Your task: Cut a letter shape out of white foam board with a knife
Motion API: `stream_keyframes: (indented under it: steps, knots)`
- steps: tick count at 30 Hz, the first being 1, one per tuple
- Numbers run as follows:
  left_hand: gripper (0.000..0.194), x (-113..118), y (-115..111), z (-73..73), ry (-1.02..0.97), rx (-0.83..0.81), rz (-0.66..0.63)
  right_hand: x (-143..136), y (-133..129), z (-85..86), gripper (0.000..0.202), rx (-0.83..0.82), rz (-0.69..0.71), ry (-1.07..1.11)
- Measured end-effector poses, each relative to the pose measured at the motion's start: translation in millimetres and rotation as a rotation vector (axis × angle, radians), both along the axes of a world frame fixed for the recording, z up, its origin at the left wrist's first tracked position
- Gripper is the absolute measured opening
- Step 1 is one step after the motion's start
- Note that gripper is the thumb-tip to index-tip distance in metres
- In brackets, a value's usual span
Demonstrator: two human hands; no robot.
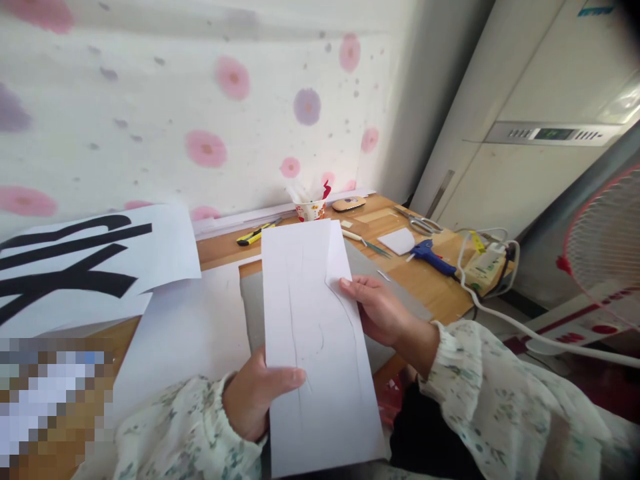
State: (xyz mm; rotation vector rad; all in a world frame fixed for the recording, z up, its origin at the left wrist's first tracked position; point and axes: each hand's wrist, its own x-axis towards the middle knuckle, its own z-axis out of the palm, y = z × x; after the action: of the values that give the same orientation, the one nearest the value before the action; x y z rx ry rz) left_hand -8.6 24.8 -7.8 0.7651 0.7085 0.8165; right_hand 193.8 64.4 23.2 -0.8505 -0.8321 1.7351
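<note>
A white board (320, 347) with thin pencil lines is held upright in front of me, above the table. My left hand (265, 393) grips its lower left edge, the thumb on the front face and the fingers hidden behind. At the upper right edge, my right hand (377, 310) pinches the board, its thumb beside a curved line. Behind the board, a grey mat (255, 313) lies on the wooden table (453, 293). A large white sheet (195, 333) is to the left of the mat.
Paper with black strokes (175, 247) lies left. Farther back are a yellow cutter (255, 235), a paper cup (311, 210), a mouse (349, 204) and scissors (423, 223). At the right are a blue glue gun (433, 257), a white cable (520, 329) and a fan (607, 240).
</note>
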Motion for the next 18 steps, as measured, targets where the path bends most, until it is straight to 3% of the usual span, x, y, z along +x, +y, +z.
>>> stream_keyframes:
  steps: [18]
  knots:
    - [0.042,-3,-3,-6.6,-0.035,0.009,-0.09,-5,-12,0.2,0.041,-0.059,-0.049,0.068]
